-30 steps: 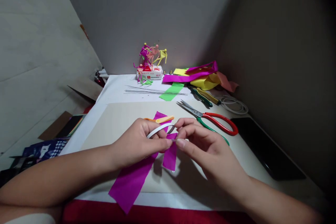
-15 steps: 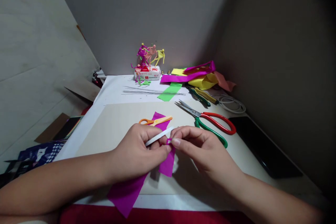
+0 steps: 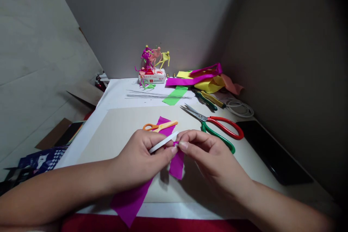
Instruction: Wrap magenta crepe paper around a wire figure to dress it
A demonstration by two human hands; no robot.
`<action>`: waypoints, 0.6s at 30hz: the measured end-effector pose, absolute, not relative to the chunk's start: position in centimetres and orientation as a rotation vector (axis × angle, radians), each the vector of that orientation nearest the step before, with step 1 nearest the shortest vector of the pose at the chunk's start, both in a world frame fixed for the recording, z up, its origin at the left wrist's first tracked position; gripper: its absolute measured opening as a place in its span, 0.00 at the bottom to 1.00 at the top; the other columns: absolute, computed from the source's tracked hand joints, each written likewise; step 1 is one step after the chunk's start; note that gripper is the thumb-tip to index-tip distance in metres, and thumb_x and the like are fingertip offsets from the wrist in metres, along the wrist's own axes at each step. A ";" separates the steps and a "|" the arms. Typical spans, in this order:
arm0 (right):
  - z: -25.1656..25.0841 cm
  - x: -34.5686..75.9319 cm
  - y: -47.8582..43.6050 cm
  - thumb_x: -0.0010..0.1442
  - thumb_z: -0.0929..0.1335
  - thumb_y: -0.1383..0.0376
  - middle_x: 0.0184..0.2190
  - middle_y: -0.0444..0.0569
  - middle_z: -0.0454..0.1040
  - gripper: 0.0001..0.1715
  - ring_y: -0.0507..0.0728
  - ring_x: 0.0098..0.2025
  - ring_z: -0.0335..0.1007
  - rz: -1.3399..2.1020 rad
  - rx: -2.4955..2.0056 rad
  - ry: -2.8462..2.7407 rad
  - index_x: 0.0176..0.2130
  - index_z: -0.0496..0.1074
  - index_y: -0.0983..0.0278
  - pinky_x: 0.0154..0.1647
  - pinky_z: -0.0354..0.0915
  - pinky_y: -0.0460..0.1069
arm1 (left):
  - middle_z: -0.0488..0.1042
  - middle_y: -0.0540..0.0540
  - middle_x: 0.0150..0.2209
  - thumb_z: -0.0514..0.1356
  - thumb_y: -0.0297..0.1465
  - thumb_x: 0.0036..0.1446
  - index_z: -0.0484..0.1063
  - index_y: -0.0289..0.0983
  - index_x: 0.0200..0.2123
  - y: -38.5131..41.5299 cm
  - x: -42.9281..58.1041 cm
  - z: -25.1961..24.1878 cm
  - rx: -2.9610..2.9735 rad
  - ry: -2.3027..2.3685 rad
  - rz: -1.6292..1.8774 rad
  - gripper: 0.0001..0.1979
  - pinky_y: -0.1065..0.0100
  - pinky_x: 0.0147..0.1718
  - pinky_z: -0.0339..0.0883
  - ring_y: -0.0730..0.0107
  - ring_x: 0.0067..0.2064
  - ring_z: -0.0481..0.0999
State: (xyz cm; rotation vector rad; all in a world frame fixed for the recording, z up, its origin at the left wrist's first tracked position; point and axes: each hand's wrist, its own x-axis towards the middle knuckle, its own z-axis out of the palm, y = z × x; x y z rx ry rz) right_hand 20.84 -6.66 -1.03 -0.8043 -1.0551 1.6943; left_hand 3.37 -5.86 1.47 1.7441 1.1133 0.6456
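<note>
My left hand [image 3: 146, 152] is closed, with a narrow white strip-like piece [image 3: 163, 143] jutting out between thumb and forefinger. At its thumb tip hangs a small magenta crepe paper strip [image 3: 177, 166], its top folded around something pale and small. My right hand [image 3: 209, 152] pinches that same folded end between thumb and fingers, so both hands meet there. Under my left forearm lies a wider magenta paper strip [image 3: 132, 201]. Just beyond the fingers, small orange scissors [image 3: 165, 126] rest on another visible part of magenta paper [image 3: 162, 120].
Large scissors [image 3: 225, 123] with red and green handles lie right, beside a black phone-like slab [image 3: 274, 152]. Behind are pliers [image 3: 205, 100], a white cord coil [image 3: 240, 108], thin wires [image 3: 144, 95], coloured paper [image 3: 190, 79] and small figures [image 3: 154, 58] around a box [image 3: 156, 76].
The hanging magenta strip has swung slightly right, and its folded top is now pressed closer between my fingertips. Both hands stay in nearly the same place.
</note>
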 end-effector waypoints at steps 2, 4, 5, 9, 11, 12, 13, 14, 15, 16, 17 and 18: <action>-1.1 20.8 -6.7 0.56 0.71 0.65 0.33 0.43 0.71 0.04 0.49 0.37 0.66 1.659 -0.789 -1.046 0.31 0.72 0.63 0.42 0.63 0.44 | 0.60 0.52 0.20 0.55 0.33 0.58 0.68 0.33 0.21 -5.8 3.4 1.5 1.755 1.104 0.644 0.15 0.71 0.24 0.53 0.75 0.24 0.57; -1.0 20.8 -6.7 0.57 0.71 0.66 0.35 0.43 0.70 0.04 0.49 0.38 0.66 1.623 -0.773 -1.056 0.30 0.72 0.62 0.42 0.63 0.44 | 0.61 0.52 0.20 0.55 0.33 0.58 0.69 0.33 0.22 -5.7 3.4 1.4 1.767 1.104 0.637 0.15 0.71 0.24 0.53 0.75 0.24 0.58; -0.9 20.9 -6.7 0.57 0.71 0.66 0.35 0.43 0.70 0.04 0.49 0.39 0.66 1.611 -0.770 -1.071 0.30 0.72 0.62 0.43 0.63 0.44 | 0.60 0.52 0.20 0.55 0.33 0.58 0.69 0.33 0.22 -5.7 3.4 1.4 1.766 1.111 0.635 0.15 0.71 0.24 0.53 0.75 0.24 0.57; -0.6 21.1 -7.0 0.56 0.71 0.66 0.38 0.45 0.70 0.04 0.51 0.40 0.67 1.543 -0.824 -1.187 0.29 0.72 0.63 0.43 0.64 0.46 | 0.60 0.52 0.21 0.55 0.34 0.57 0.69 0.33 0.23 -5.7 3.4 1.4 1.724 1.143 0.622 0.14 0.71 0.26 0.54 0.75 0.25 0.58; -0.4 21.1 -7.0 0.55 0.71 0.66 0.37 0.46 0.70 0.04 0.52 0.39 0.67 1.484 -0.860 -1.240 0.29 0.72 0.63 0.43 0.64 0.48 | 0.61 0.52 0.21 0.55 0.34 0.57 0.68 0.33 0.23 -5.7 3.4 1.5 1.717 1.149 0.618 0.14 0.71 0.26 0.54 0.74 0.26 0.58; -0.3 21.1 -7.0 0.55 0.71 0.66 0.37 0.46 0.70 0.05 0.53 0.39 0.67 1.463 -0.874 -1.256 0.28 0.72 0.63 0.43 0.64 0.49 | 0.61 0.52 0.21 0.55 0.34 0.57 0.68 0.33 0.22 -5.7 3.5 1.5 1.719 1.150 0.619 0.14 0.71 0.26 0.54 0.74 0.25 0.58; -0.3 21.1 -6.9 0.54 0.71 0.65 0.36 0.47 0.71 0.05 0.53 0.39 0.67 1.455 -0.886 -1.264 0.28 0.72 0.63 0.43 0.64 0.49 | 0.61 0.52 0.21 0.55 0.34 0.56 0.68 0.33 0.22 -5.7 3.5 1.5 1.721 1.153 0.622 0.14 0.71 0.25 0.54 0.74 0.25 0.58; -0.3 21.0 -6.9 0.54 0.71 0.65 0.35 0.47 0.71 0.06 0.54 0.39 0.67 1.459 -0.897 -1.267 0.28 0.72 0.64 0.43 0.64 0.50 | 0.61 0.51 0.21 0.55 0.34 0.56 0.68 0.33 0.22 -5.7 3.5 1.5 1.724 1.155 0.625 0.14 0.71 0.25 0.54 0.74 0.25 0.58; -0.3 21.0 -6.9 0.54 0.71 0.64 0.34 0.48 0.71 0.06 0.55 0.38 0.67 1.471 -0.907 -1.264 0.28 0.72 0.64 0.42 0.64 0.50 | 0.61 0.51 0.21 0.55 0.33 0.56 0.68 0.33 0.21 -5.8 3.5 1.6 1.727 1.155 0.627 0.14 0.71 0.25 0.54 0.74 0.25 0.58; -0.3 21.0 -6.9 0.55 0.71 0.64 0.33 0.48 0.71 0.06 0.55 0.38 0.67 1.487 -0.916 -1.257 0.28 0.72 0.64 0.42 0.64 0.51 | 0.61 0.51 0.21 0.55 0.33 0.56 0.68 0.33 0.21 -5.8 3.5 1.6 1.732 1.156 0.631 0.13 0.71 0.25 0.54 0.74 0.25 0.58; -0.3 21.0 -6.9 0.55 0.71 0.63 0.33 0.48 0.71 0.07 0.55 0.37 0.67 1.502 -0.922 -1.249 0.29 0.72 0.64 0.41 0.65 0.51 | 0.61 0.52 0.20 0.55 0.32 0.55 0.67 0.33 0.20 -5.8 3.5 1.6 1.740 1.157 0.634 0.13 0.71 0.24 0.53 0.75 0.25 0.58; -0.3 20.9 -7.0 0.55 0.71 0.63 0.33 0.48 0.71 0.07 0.55 0.37 0.67 1.514 -0.927 -1.240 0.29 0.72 0.64 0.41 0.65 0.51 | 0.60 0.52 0.20 0.55 0.31 0.55 0.67 0.33 0.20 -5.8 3.6 1.6 1.750 1.157 0.637 0.13 0.72 0.24 0.53 0.75 0.24 0.57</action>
